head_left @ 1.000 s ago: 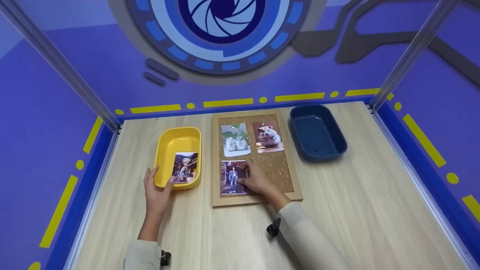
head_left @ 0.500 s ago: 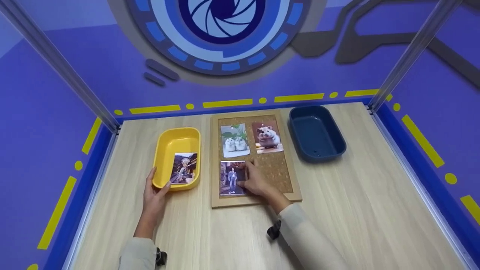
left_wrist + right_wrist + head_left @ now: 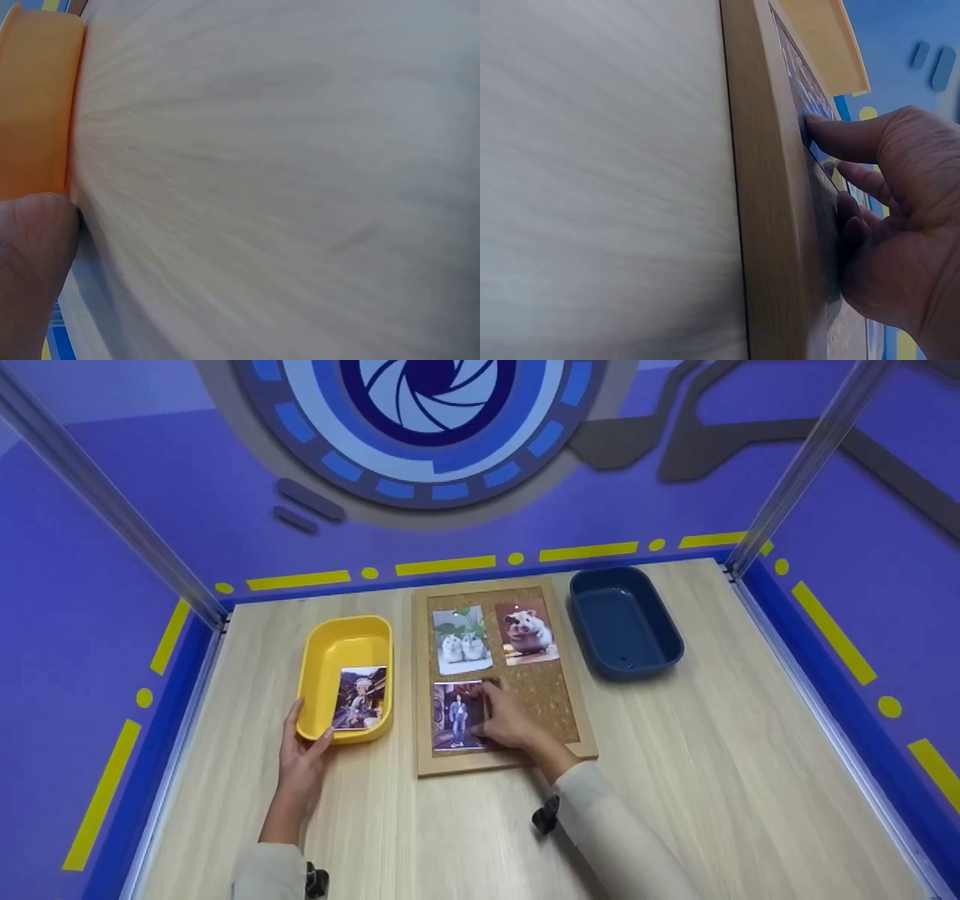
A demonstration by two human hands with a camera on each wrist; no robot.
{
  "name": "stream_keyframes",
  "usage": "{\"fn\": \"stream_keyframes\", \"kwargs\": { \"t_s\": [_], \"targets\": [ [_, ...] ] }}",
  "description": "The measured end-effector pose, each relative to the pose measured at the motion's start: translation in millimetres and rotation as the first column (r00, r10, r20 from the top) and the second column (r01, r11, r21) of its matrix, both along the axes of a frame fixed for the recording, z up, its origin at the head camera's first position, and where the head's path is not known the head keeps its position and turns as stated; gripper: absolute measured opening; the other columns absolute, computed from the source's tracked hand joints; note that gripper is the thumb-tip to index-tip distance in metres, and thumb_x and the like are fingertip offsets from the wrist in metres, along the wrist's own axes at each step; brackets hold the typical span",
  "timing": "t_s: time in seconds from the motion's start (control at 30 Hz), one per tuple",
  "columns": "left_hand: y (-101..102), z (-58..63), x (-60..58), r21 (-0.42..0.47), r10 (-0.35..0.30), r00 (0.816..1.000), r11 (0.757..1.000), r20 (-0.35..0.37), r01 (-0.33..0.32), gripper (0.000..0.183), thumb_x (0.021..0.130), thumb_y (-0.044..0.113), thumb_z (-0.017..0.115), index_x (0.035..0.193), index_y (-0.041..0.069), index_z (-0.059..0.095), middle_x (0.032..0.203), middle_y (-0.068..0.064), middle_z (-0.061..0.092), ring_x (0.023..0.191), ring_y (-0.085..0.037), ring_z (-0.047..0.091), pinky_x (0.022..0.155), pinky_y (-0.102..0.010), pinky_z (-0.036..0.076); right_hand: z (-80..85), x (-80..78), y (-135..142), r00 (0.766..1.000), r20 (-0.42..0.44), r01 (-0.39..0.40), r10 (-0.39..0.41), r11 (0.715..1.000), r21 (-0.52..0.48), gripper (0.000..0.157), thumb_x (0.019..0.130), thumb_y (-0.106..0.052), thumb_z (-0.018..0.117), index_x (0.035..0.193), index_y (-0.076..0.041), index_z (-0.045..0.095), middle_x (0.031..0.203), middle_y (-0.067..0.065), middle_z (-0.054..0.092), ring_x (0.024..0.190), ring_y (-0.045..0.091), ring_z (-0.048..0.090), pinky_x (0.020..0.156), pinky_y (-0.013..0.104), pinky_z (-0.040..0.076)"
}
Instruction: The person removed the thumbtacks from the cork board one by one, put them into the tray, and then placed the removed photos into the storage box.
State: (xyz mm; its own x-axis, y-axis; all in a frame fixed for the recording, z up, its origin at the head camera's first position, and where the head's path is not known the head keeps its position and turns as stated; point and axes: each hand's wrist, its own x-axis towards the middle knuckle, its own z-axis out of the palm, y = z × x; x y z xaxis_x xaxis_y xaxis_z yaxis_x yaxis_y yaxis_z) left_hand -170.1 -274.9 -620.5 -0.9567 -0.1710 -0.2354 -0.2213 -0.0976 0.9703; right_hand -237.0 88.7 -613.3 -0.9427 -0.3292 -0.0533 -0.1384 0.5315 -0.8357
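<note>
In the head view, my left hand (image 3: 301,765) grips the near left corner of a yellow tray (image 3: 307,690), its thumb at the near wall. Inside the tray lies a photo of a person in a headdress (image 3: 361,697). A wood-framed corkboard (image 3: 551,712) lies to the right. My right hand (image 3: 514,720) pinches the right edge of a photo of a standing person (image 3: 454,720) at the board's lower left. The right wrist view shows its thumb against that photo; other fingertips are partly hidden. Higher on the board are a photo of two hamsters (image 3: 463,641) and one of a single hamster (image 3: 528,634).
A dark blue tray (image 3: 626,622) stands right of the corkboard, with a few tiny dark specks inside. The wooden table (image 3: 712,780) is bounded by purple panels (image 3: 90,547) at the back and both sides. Small black wrist devices (image 3: 546,815) hang by the sleeves.
The head view has shifted slightly. My left hand has slid a little down around the yellow tray's corner, its thumb now lower. The right hand and its photo keep their place on the board.
</note>
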Motion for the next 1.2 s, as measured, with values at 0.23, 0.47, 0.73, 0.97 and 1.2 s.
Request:
{"fn": "stream_keyframes", "kwargs": {
  "t_s": [0.23,0.47,0.73,0.97,1.2],
  "targets": [
    [0,0.2,2.5,-0.011,-0.004,1.0,1.0,0.0,0.004,0.083,0.11,0.011,0.056,0.171,0.042,0.009,0.183,0.004,0.003,0.17,-0.018,0.011,0.136,-0.035,0.021,5.7,-2.7,-4,0.999,0.034,-0.002,-0.001,0.998,0.063,0.062,0.071,-0.001,0.09,0.126,0.0,0.061,0.146,0.021,0.043,0.128,0.04,0.057,0.118,0.055,0.048],
    [-1,0.4,2.2,-0.038,-0.007,1.0,0.999,0.012,0.007,0.082,0.11,0.016,0.057,0.17,0.047,0.01,0.183,0.01,0.003,0.169,-0.013,0.013,0.137,-0.034,0.021,8.6,-5.5,-8,0.997,0.076,0.002,-0.006,0.998,0.055,0.059,0.073,0.004,0.086,0.125,-0.002,0.059,0.148,0.02,0.039,0.124,0.038,0.057,0.112,0.053,0.052],
    [1,-2.7,3.6,-0.065,0.001,1.0,0.998,-0.004,-0.002,0.082,0.11,0.015,0.057,0.172,0.041,0.008,0.183,0.008,0.004,0.169,-0.013,0.011,0.138,-0.036,0.018,-0.4,-3.7,-10,0.998,-0.022,0.057,-0.057,0.998,-0.008,0.057,0.066,0.005,0.089,0.113,0.005,0.058,0.137,0.02,0.041,0.123,0.04,0.056,0.113,0.054,0.049],
    [1,-3.3,4.8,-0.105,0.005,1.0,0.995,0.016,-0.003,0.08,0.111,0.02,0.056,0.171,0.044,0.008,0.183,0.01,0.002,0.17,-0.013,0.01,0.138,-0.037,0.018,-1.0,-3.4,-11,0.994,-0.004,0.106,-0.106,0.994,-0.026,0.058,0.067,0.004,0.09,0.116,0.007,0.058,0.132,0.02,0.04,0.12,0.04,0.057,0.112,0.054,0.05],
    [1,-1.8,2.7,-0.083,-0.004,1.0,0.996,0.007,0.005,0.081,0.111,0.02,0.057,0.172,0.042,0.008,0.183,0.009,0.001,0.17,-0.013,0.01,0.138,-0.036,0.017,0.6,-4.1,-13,0.99,0.037,0.137,-0.136,0.99,-0.03,0.055,0.07,0.01,0.083,0.119,0.006,0.058,0.13,0.023,0.047,0.121,0.042,0.059,0.114,0.054,0.051]
  ]
}}
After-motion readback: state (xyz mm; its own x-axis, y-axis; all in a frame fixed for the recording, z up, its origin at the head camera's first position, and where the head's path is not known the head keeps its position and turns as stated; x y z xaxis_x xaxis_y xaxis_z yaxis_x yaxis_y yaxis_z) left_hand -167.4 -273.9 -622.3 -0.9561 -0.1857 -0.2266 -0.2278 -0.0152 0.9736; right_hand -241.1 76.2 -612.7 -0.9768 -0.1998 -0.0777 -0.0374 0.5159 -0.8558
